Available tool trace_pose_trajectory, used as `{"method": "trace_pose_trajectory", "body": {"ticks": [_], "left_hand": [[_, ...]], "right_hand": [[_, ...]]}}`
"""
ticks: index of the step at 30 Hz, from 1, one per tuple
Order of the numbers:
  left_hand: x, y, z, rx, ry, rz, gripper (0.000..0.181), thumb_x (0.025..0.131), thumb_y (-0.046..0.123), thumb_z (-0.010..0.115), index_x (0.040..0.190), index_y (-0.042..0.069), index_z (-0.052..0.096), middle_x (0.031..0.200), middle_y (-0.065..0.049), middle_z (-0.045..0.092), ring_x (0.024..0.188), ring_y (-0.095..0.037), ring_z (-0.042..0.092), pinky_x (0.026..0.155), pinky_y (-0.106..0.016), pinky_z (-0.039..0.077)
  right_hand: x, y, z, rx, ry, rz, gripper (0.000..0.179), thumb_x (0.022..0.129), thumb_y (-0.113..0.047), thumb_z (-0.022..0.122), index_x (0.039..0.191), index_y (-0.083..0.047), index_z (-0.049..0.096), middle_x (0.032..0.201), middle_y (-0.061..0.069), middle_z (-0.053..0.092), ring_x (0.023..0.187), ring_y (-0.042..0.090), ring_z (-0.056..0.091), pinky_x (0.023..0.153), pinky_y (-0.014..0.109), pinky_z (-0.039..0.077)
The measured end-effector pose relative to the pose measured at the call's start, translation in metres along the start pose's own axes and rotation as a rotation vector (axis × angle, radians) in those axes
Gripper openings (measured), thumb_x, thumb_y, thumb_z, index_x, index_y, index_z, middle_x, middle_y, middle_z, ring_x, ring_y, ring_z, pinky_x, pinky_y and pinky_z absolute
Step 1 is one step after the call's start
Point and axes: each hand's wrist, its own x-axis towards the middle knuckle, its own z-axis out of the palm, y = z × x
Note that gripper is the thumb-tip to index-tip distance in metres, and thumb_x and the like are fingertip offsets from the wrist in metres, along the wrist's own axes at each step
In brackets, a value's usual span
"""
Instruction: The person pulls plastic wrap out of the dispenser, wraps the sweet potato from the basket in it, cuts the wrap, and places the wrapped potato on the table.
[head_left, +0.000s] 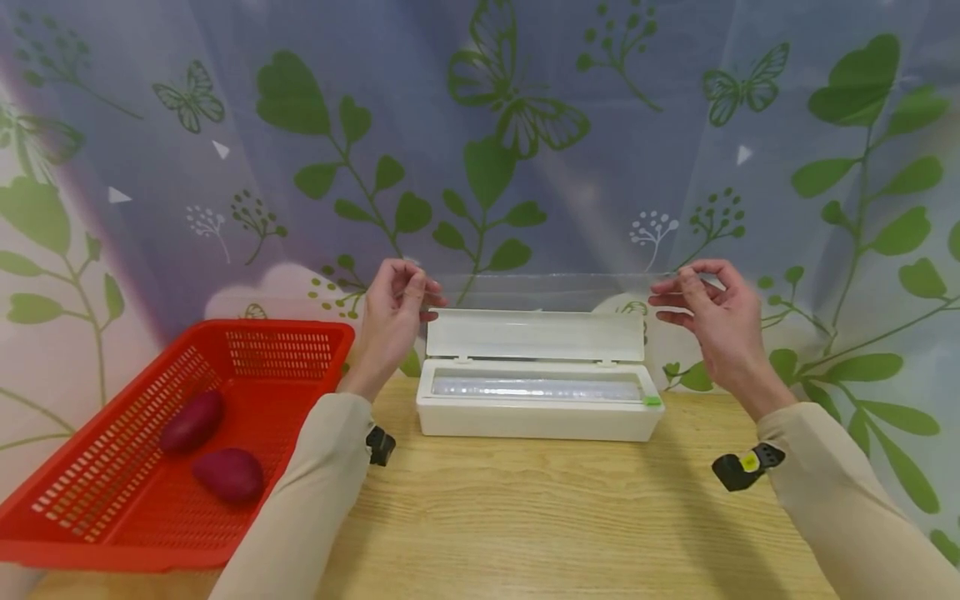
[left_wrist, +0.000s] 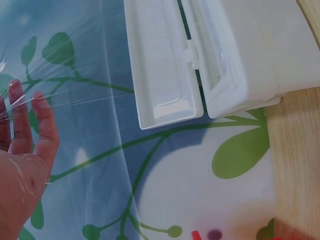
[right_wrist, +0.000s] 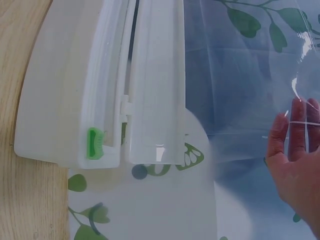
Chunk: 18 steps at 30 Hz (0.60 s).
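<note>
A sheet of clear plastic wrap [head_left: 547, 282] is stretched between both hands, above and behind the white wrap dispenser [head_left: 536, 421]. My left hand [head_left: 396, 312] pinches the sheet's left end between thumb and fingers. At the other end, my right hand [head_left: 716, 321] pinches it the same way. The dispenser's lid [head_left: 536, 335] is tipped back, and a roll of wrap [head_left: 525, 388] shows inside. A green slide cutter [head_left: 652, 401] sits at the right end of its front edge. In the right wrist view, shiny creases in the wrap [right_wrist: 295, 82] run over the fingertips.
Left of the dispenser stands a red plastic basket [head_left: 213, 550] holding two purple sweet potatoes [head_left: 192, 422]. The left forearm passes over its right side. Wooden tabletop [head_left: 540, 517] stretches in front. Behind hangs a blue cloth [head_left: 420, 100] patterned with green leaves and butterflies.
</note>
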Motion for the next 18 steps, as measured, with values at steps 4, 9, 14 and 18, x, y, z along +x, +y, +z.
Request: {"method": "trace_pose_trajectory", "body": {"ticks": [4, 9, 14, 18], "left_hand": [[0.002, 0.002, -0.001, -0.001, -0.001, 0.004, 0.016, 0.109, 0.024, 0.047, 0.117, 0.010, 0.049, 0.111, -0.020, 0.066, 0.093, -0.017, 0.073, 0.085, -0.042, 0.062], [0.004, 0.005, -0.001, -0.010, 0.006, 0.002, 0.016, 0.109, 0.024, 0.047, 0.116, 0.010, 0.049, 0.109, -0.017, 0.066, 0.091, -0.016, 0.073, 0.083, -0.038, 0.062], [0.005, 0.008, -0.001, -0.033, 0.009, 0.015, 0.017, 0.108, 0.023, 0.048, 0.115, 0.008, 0.048, 0.112, -0.024, 0.065, 0.088, -0.015, 0.073, 0.081, -0.036, 0.062], [0.006, 0.011, -0.001, -0.039, 0.014, 0.030, 0.015, 0.108, 0.022, 0.048, 0.114, 0.008, 0.048, 0.109, -0.023, 0.065, 0.086, -0.012, 0.072, 0.080, -0.036, 0.062]], "right_hand": [[0.002, -0.002, 0.001, 0.003, 0.006, -0.012, 0.018, 0.101, -0.016, 0.061, 0.114, -0.005, 0.054, 0.094, 0.005, 0.078, 0.086, 0.017, 0.077, 0.076, 0.028, 0.063], [0.003, -0.005, 0.001, -0.003, 0.007, -0.016, 0.019, 0.101, -0.016, 0.061, 0.116, -0.005, 0.055, 0.095, 0.005, 0.078, 0.086, 0.017, 0.077, 0.077, 0.028, 0.063], [0.003, -0.008, 0.001, -0.003, 0.002, -0.025, 0.019, 0.102, -0.016, 0.061, 0.116, -0.005, 0.055, 0.096, 0.005, 0.078, 0.088, 0.017, 0.077, 0.078, 0.027, 0.063], [0.003, -0.011, 0.002, 0.005, -0.003, -0.036, 0.018, 0.102, -0.015, 0.060, 0.115, -0.005, 0.055, 0.095, 0.006, 0.078, 0.087, 0.017, 0.077, 0.078, 0.028, 0.063]]}}
